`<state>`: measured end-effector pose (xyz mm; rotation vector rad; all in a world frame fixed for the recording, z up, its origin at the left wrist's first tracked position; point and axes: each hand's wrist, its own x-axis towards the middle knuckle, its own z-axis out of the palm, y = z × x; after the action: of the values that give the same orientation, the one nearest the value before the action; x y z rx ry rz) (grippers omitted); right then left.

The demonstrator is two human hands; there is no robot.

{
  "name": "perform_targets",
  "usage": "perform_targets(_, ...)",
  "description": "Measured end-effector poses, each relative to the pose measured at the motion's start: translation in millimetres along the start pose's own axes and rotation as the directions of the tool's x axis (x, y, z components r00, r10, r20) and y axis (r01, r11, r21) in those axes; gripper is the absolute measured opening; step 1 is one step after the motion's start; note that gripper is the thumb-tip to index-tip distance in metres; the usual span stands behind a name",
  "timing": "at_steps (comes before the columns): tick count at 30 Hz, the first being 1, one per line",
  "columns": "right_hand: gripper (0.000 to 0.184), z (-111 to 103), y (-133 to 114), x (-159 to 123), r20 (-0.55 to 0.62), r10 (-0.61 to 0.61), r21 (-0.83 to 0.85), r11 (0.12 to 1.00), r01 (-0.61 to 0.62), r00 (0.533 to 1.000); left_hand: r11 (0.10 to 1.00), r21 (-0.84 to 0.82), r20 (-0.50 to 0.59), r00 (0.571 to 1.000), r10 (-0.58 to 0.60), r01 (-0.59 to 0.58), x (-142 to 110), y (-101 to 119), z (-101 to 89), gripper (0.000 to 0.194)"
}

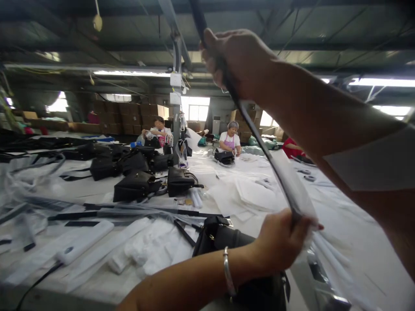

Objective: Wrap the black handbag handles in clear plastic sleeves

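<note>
Hands closed on a black strap, partway covered

Right hand (240, 60), raised, fingers curled round the strap (259, 138); left hand (282, 239), lower, pinches strap and clear plastic (290, 177). Partial, by the look of it: plastic along the lower length, around or beside unclear; upper length bare. Black bag (227, 235) under the left forearm, unwrapped. White-covered table (366, 233) beneath; beyond the hands, more bags (132, 185), seated co-worker (229, 140), stacked cartons (129, 116).

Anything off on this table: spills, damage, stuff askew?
I see nothing clearly spilled or damaged. Untidiest spot: crumpled white wrapping heaped loosely left of the nearest black bag, probably just packing clutter.
</note>
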<state>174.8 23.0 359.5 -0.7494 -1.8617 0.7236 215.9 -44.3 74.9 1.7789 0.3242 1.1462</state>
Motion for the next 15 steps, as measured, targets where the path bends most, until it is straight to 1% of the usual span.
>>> perform_targets(1, 0.057, -7.0, 0.5, -9.6, 0.023, -0.047, 0.01, 0.999, 0.046, 0.999, 0.998, 0.058, 0.099, 0.995, -0.006, 0.0, -6.8, -3.5, -0.9, 0.034)
perform_targets(2, 0.055, -14.0, 3.0, -21.7, 0.06, -0.082, 0.024, 0.996, 0.08, 0.995, 0.993, 0.114, 0.201, 0.98, -0.007, -0.016, -13.3, -7.0, -7.9, 0.032)
perform_targets(3, 0.053, -20.8, 6.9, -35.8, 0.087, -0.091, 0.035, 0.996, 0.088, 0.992, 0.984, 0.17, 0.312, 0.95, -0.008, -0.047, -18.9, -10.6, -20.4, 0.04)
perform_targets(4, 0.05, -26.8, 11.9, -51.2, 0.088, -0.068, 0.046, 0.997, 0.064, 0.994, 0.972, 0.225, 0.392, 0.919, -0.033, -0.061, -23.2, -14.5, -37.4, 0.047)
perform_targets(5, 0.044, -31.9, 17.9, -67.2, 0.075, -0.025, 0.061, 0.998, 0.021, 0.997, 0.955, 0.294, 0.399, 0.913, -0.084, -0.04, -26.0, -19.1, -57.2, 0.04)
perform_targets(6, 0.037, -35.7, 24.7, -83.0, 0.057, 0.024, 0.087, 0.996, -0.028, 0.998, 0.923, 0.384, 0.303, 0.945, -0.122, -0.004, -27.4, -24.5, -77.8, 0.03)
perform_targets(7, 0.029, -38.2, 32.7, -98.0, 0.047, 0.069, 0.113, 0.991, -0.074, 0.997, 0.871, 0.489, 0.162, 0.977, -0.137, 0.041, -27.6, -30.6, -97.4, 0.026)
perform_targets(8, 0.024, -39.5, 41.9, -111.8, 0.059, 0.109, 0.138, 0.984, -0.116, 0.992, 0.816, 0.568, 0.054, 0.985, -0.167, 0.107, -27.0, -37.4, -114.5, 0.026)
perform_targets(9, 0.022, -39.6, 52.7, -124.3, 0.08, 0.156, 0.161, 0.973, -0.167, 0.985, 0.796, 0.589, 0.026, 0.981, -0.192, 0.141, -26.1, -44.4, -128.1, 0.027)
perform_targets(11, 0.021, -36.8, 79.1, -145.8, 0.15, 0.235, 0.192, 0.946, -0.262, 0.96, 0.783, 0.598, 0.034, 0.971, -0.238, 0.171, -24.4, -57.3, -144.0, 0.024)
perform_targets(13, 0.025, -31.2, 110.4, -165.3, 0.196, 0.332, 0.211, 0.905, -0.371, 0.923, 0.794, 0.582, 0.077, 0.96, -0.268, 0.175, -23.5, -65.4, -148.9, 0.023)
perform_targets(15, 0.031, -24.5, 143.1, -185.5, 0.204, 0.423, 0.203, 0.864, -0.461, 0.883, 0.809, 0.562, 0.107, 0.955, -0.276, 0.171, -22.9, -66.6, -149.9, 0.023)
